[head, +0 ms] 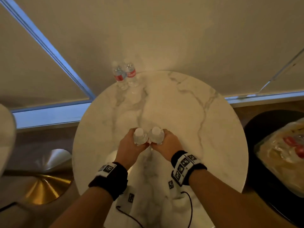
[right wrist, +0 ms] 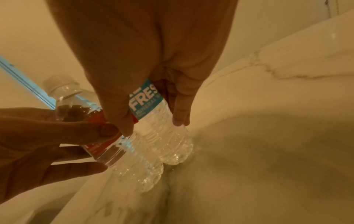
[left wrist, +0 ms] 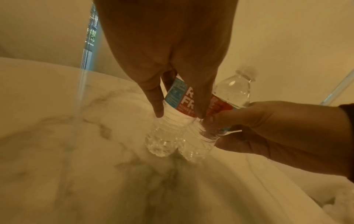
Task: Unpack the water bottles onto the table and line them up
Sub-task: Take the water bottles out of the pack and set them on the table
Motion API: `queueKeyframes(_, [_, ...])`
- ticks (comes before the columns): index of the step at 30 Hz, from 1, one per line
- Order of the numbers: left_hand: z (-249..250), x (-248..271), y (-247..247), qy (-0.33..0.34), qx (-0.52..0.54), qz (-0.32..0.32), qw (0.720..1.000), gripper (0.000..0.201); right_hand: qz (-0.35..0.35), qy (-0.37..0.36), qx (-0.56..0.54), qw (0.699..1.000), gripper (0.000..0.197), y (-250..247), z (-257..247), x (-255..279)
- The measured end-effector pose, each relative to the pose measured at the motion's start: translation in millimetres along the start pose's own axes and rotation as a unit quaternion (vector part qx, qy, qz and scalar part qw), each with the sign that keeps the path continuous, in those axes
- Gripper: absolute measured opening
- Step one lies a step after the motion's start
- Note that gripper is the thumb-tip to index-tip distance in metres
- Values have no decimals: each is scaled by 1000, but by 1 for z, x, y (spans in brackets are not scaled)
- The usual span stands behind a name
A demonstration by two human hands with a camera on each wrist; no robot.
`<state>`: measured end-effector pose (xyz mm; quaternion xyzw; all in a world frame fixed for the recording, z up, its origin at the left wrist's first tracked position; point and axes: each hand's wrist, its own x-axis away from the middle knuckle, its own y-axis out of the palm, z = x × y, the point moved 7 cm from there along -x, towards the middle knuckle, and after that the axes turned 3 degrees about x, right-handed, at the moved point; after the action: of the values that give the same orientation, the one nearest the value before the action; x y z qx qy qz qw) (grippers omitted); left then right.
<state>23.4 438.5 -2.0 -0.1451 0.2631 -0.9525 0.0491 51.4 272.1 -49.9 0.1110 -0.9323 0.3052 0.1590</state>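
Note:
Two clear water bottles with red and blue labels are held upright and side by side over the middle of the round marble table (head: 189, 116). My left hand (head: 130, 145) grips the left bottle (head: 139, 136) around its label, and this bottle (left wrist: 178, 104) shows up close in the left wrist view. My right hand (head: 166, 142) grips the right bottle (head: 156, 134), seen again (right wrist: 157, 121) in the right wrist view. The bottles touch each other, with their bases at or just above the tabletop. Two more bottles (head: 125, 76) stand together at the table's far left edge.
A torn plastic-wrapped pack (head: 283, 152) with red-labelled bottles lies on a dark seat at the right. A shiny gold and silver round base (head: 44, 180) sits on the floor to the left. Pale window blinds run behind the table.

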Motion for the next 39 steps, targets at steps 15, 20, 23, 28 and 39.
queueKeyframes(15, [-39,37,41,-88,-241,-158,954,34,-17,68,41,997,34,-70,74,47])
queueKeyframes(20, [26,51,131,15,-174,-214,961,20,80,173,19,982,25,-156,171,90])
queueKeyframes(23, [85,48,205,77,-141,-251,954,24,149,249,-4,957,23,-216,231,115])
queueKeyframes(28, [177,42,351,152,-84,-347,922,18,253,359,-61,896,37,-296,322,137])
queueKeyframes(39, [223,-3,583,105,-31,-437,893,66,235,368,-59,898,57,-354,402,80])
